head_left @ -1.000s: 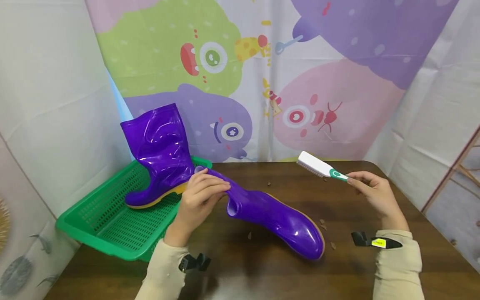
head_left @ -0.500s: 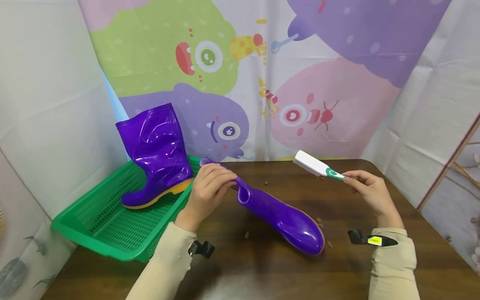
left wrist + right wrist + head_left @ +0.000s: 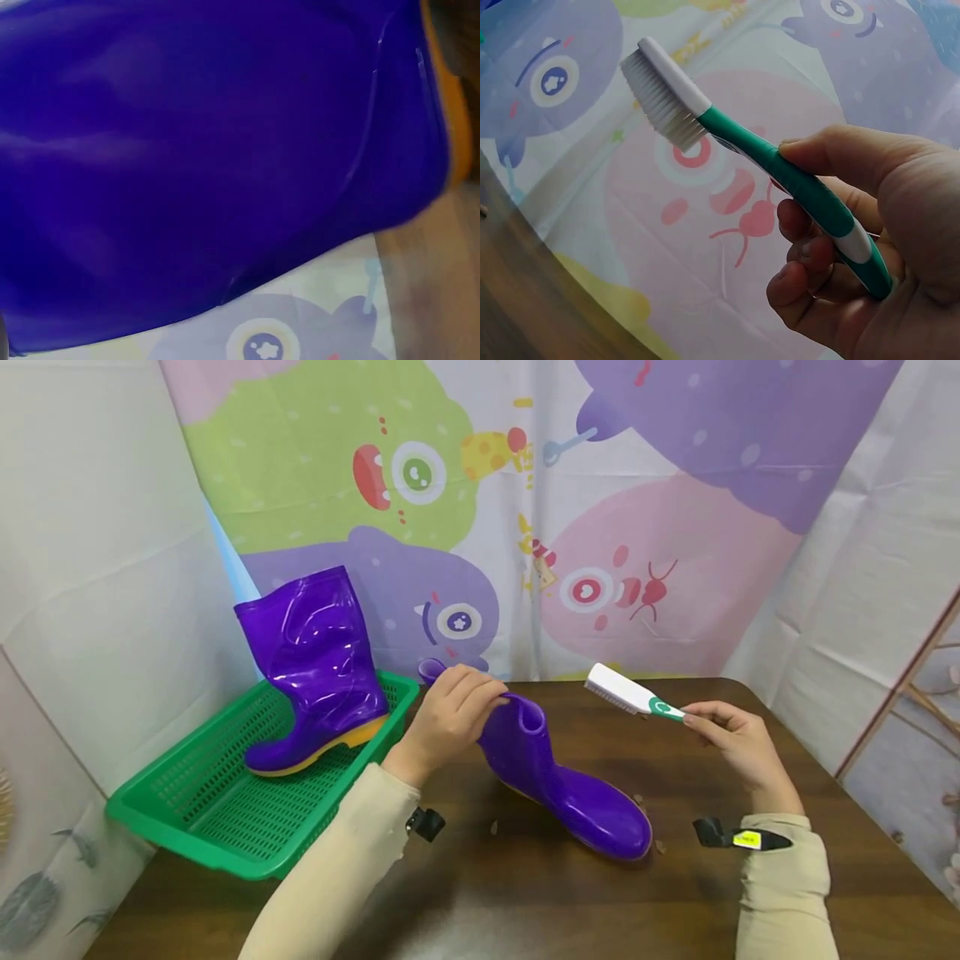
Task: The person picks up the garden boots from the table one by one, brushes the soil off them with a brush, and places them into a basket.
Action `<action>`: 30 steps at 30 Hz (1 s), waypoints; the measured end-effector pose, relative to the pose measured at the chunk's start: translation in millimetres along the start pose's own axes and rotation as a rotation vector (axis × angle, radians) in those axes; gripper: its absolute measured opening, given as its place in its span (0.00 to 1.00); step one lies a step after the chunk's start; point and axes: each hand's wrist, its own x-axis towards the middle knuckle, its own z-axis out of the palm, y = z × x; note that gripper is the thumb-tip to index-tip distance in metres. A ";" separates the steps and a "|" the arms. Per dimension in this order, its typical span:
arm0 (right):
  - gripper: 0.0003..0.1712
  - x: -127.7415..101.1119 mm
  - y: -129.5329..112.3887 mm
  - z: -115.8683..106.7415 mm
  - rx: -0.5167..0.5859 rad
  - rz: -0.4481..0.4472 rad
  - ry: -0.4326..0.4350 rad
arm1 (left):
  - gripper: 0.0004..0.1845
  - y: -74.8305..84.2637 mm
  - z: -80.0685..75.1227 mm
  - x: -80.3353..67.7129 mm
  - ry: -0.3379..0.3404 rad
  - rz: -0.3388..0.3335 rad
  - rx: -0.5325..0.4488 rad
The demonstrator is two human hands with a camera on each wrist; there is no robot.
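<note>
My left hand (image 3: 453,714) grips the top edge of a purple rain boot (image 3: 603,817), its fingers folded over the shaft's rim. The shaft is squeezed at the top and leans toward that hand; the toe points right, low over the table. In the left wrist view, the glossy boot side (image 3: 225,150) fills most of the picture and the fingers are out of sight. On the right, my right hand (image 3: 738,747) holds a scrubbing brush (image 3: 626,690) by its green-and-white handle (image 3: 814,199). Its white bristles (image 3: 660,97) face down, apart from the boot.
A second purple boot (image 3: 322,668) with a yellow sole stands in a green plastic basket (image 3: 202,857) at the left. Small brown flakes (image 3: 494,827) lie on the dark wooden table (image 3: 525,906). A cartoon-print cloth (image 3: 675,585) hangs behind the table.
My left hand has moved right and up, raising the boot's shaft from lying low to a steeper tilt. The right hand and brush stay nearly still.
</note>
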 end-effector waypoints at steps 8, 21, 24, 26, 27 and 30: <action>0.09 -1.7 3.3 -0.4 -0.024 0.005 0.006 | 0.10 -5.3 10.9 10.4 0.047 -0.013 0.064; 0.10 -1.5 -3.9 -1.0 0.007 -0.006 0.000 | 0.08 -18.4 -19.8 42.3 0.149 -0.057 0.103; 0.10 -1.5 -4.6 -0.2 0.008 -0.011 0.001 | 0.08 -24.8 -29.8 53.7 0.153 -0.062 0.129; 0.09 -1.6 -4.9 0.5 0.003 -0.012 0.002 | 0.09 -29.0 -36.5 59.2 0.150 -0.067 0.141; 0.09 -1.6 -4.9 0.8 0.002 -0.012 0.002 | 0.09 -31.1 -40.0 61.2 0.147 -0.071 0.144; 0.10 -2.0 -4.5 1.8 0.009 -0.011 0.002 | 0.09 -37.4 -50.7 64.8 0.132 -0.086 0.155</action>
